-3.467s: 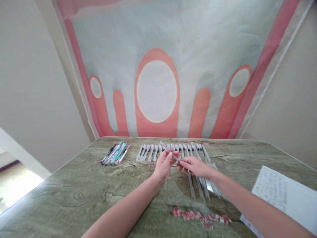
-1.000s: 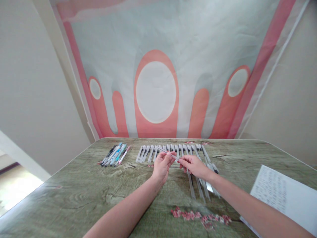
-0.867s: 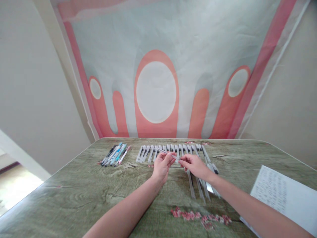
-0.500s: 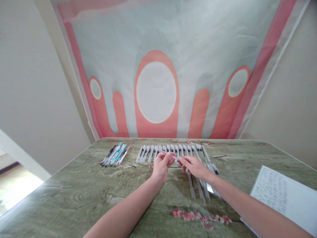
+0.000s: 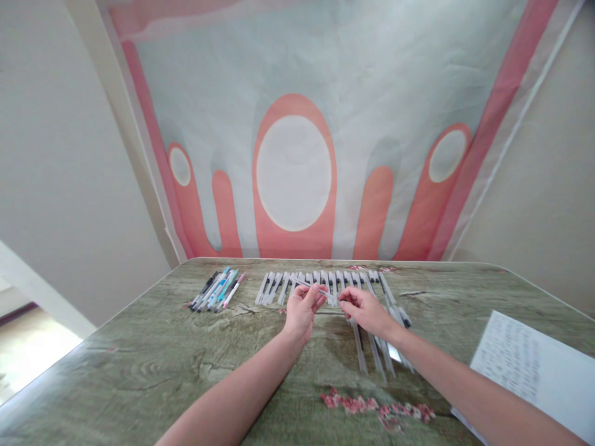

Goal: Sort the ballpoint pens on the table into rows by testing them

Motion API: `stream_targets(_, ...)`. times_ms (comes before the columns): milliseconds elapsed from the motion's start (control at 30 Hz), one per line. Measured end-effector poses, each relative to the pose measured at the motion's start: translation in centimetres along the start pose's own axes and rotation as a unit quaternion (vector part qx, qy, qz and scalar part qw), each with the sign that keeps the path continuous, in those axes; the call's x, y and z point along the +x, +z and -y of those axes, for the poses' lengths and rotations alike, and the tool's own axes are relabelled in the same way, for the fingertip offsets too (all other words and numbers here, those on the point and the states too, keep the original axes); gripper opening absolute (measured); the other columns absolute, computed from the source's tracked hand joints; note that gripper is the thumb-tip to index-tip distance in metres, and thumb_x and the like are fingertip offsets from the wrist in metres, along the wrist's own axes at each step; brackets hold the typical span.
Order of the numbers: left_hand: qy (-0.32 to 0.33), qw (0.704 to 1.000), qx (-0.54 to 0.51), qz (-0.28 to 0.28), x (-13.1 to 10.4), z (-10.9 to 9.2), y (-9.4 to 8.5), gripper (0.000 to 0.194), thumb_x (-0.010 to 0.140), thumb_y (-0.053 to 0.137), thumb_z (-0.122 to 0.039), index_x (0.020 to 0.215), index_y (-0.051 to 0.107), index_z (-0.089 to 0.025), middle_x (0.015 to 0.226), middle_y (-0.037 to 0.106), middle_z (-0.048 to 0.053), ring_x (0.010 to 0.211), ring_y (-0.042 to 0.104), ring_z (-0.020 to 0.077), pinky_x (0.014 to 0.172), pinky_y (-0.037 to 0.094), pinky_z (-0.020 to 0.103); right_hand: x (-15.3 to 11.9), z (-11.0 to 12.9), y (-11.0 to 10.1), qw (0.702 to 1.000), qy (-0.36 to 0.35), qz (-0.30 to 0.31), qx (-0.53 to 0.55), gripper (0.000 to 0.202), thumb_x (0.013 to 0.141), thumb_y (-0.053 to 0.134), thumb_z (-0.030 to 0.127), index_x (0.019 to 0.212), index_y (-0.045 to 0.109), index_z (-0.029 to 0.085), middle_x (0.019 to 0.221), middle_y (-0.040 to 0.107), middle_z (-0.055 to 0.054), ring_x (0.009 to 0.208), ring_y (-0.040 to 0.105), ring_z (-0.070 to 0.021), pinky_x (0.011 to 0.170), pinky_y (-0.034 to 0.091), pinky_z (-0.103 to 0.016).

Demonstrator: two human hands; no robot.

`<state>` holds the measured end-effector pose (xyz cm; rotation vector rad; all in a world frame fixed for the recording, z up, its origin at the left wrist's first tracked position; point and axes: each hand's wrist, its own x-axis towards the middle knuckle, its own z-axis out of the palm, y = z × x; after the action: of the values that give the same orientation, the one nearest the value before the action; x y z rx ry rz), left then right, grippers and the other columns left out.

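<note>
My left hand (image 5: 300, 310) is closed in a pinch around a slim pale pen (image 5: 302, 282), which points up-left and slants down to the right. Just right of the pen's lower end is my right hand (image 5: 365, 310), its thumb and fingertips pressed together; whatever they hold is too small to make out. Behind both hands lies a row of clear capped pens (image 5: 272, 290) with dark parts near their tops. Several clear, tube-like pen parts (image 5: 360, 353) lie below my right hand, partly hidden by the wrist.
At the left lies a group of coloured pens (image 5: 216, 291). A sheet of paper with writing (image 5: 548, 378) lies at the right edge. The wood-patterned table (image 5: 139, 371) has printed pink blossoms (image 5: 357, 404) and meets a patterned backdrop (image 5: 297, 244) behind.
My right hand has drawn slightly right, away from the end of the pen. My left hand still pinches the pen in nearly the same place.
</note>
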<state>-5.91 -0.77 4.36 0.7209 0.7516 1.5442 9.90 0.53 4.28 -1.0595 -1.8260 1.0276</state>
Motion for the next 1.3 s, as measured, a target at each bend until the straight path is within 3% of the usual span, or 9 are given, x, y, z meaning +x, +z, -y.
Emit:
stream_targets(333,0.008,1.0,-0.008,-0.009,0.4,-0.3,-0.1,0.029,0.064,0.066,-0.031,0.072,0.042,-0.017,0.079,0.064,0.005,0.073,0.062,0.0127,0.071,0.046,0.025,-0.4,1.1,-0.4,0.999,-0.013,0.027,-0.038,0.019,0.075,0.048,0.033,0.07,0.055,0.017,0.054,0.05,0.003,0.048,0.048,-0.0091,0.047,0.039,-0.02)
stream_targets(600,0.132,0.972,-0.06,-0.185,4.3,-2.9,-3.1,0.017,0.076,0.052,-0.034,0.074,0.044,-0.019,0.068,0.056,-0.002,0.067,0.058,0.0096,0.064,0.046,0.023,0.1,0.6,-1.3,0.998,-0.013,0.031,-0.053,0.017,0.074,0.048,0.03,0.069,0.055,0.016,0.053,0.049,0.003,0.047,0.046,-0.0084,0.045,0.035,-0.019)
stream_targets(700,0.141,0.965,-0.055,-0.215,4.8,-3.0,-3.9,0.014,0.076,0.052,-0.032,0.075,0.046,-0.019,0.066,0.054,-0.003,0.062,0.056,0.008,0.063,0.046,0.022,0.2,0.3,-1.2,0.999,-0.011,0.011,-0.046,0.018,0.075,0.047,0.031,0.068,0.054,0.016,0.052,0.048,0.003,0.046,0.046,-0.0084,0.044,0.035,-0.019)
stream_targets(833,0.081,0.987,-0.03,-0.133,3.6,-1.9,-3.0,0.016,0.072,0.057,-0.03,0.077,0.051,-0.016,0.068,0.056,0.0,0.064,0.056,0.0084,0.065,0.046,0.023,0.2,-0.1,-0.8,0.999,0.002,-0.027,-0.023,0.02,0.076,0.046,0.033,0.069,0.053,0.016,0.052,0.047,0.004,0.045,0.044,-0.0081,0.044,0.035,-0.019)
stream_targets(1000,-0.013,0.998,-0.027,-0.047,1.2,-0.4,-0.7,0.022,0.068,0.063,-0.026,0.082,0.055,-0.012,0.079,0.06,0.006,0.074,0.058,0.0117,0.07,0.046,0.025,0.0,0.2,-0.3,1.0,0.01,-0.021,-0.018,0.02,0.076,0.046,0.033,0.07,0.054,0.016,0.053,0.047,0.004,0.045,0.044,-0.008,0.045,0.036,-0.019)
stream_targets(1133,-0.023,0.999,-0.013,-0.024,0.3,-0.3,-0.1,0.022,0.066,0.064,-0.027,0.079,0.056,-0.011,0.078,0.061,0.006,0.066,0.057,0.009,0.066,0.046,0.022,-0.4,0.5,0.3,0.998,-0.003,0.0,-0.055,0.02,0.076,0.047,0.032,0.069,0.055,0.015,0.054,0.05,0.003,0.047,0.045,-0.0084,0.046,0.035,-0.019)
stream_targets(1300,-0.019,0.999,0.014,-0.036,0.4,-0.7,-0.2,0.025,0.063,0.066,-0.031,0.076,0.056,-0.012,0.073,0.06,0.003,0.059,0.054,0.0063,0.058,0.043,0.019,-0.8,1.1,0.6,0.992,-0.037,0.033,-0.116,0.022,0.077,0.046,0.031,0.07,0.059,0.015,0.055,0.053,0.002,0.05,0.045,-0.0093,0.047,0.033,-0.02)
